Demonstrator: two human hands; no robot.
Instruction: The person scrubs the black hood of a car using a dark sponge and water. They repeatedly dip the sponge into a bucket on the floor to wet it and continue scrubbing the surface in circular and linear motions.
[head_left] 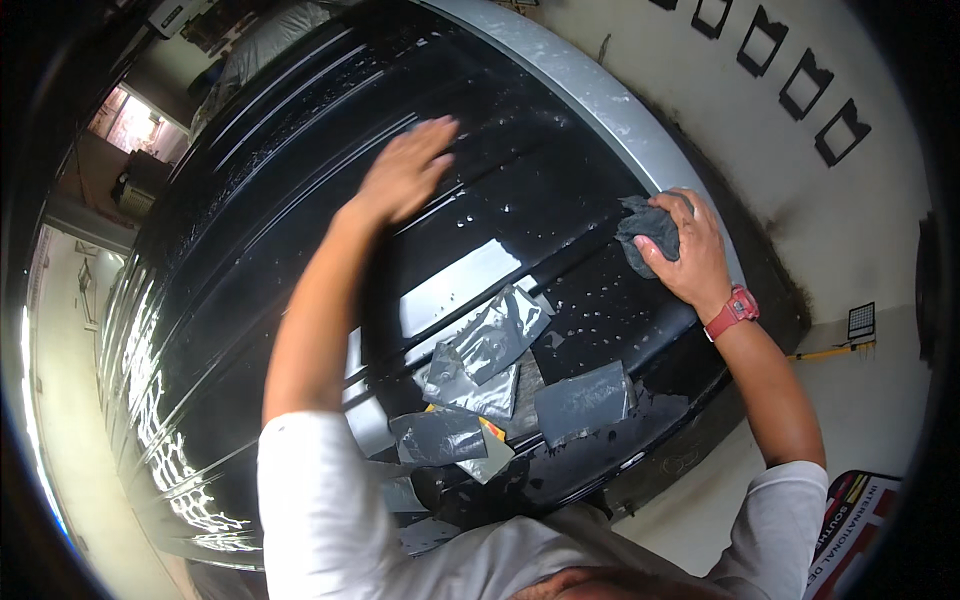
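A glossy black car roof (560, 190), wet with drops, spreads below me. My left hand (405, 172) is over its middle, fingers stretched out and holding nothing; it is slightly blurred, and I cannot tell whether the palm touches the surface. Close to the silver side rail (600, 95), my right hand (695, 250) grips a crumpled dark grey cloth (640, 235) against the roof's right edge. Several wet dark grey sheets, which look like sandpaper, lie overlapping nearer to me, one grey sheet (585, 402) a little apart on the right.
Small black frames (805, 82) hang along the pale wall at upper right. A lamp on a yellow stand (860, 322) stands beyond my right forearm. At lower right there is a printed board (855, 530). A bright window (132, 118) shows at upper left, near plastic sheeting (265, 50).
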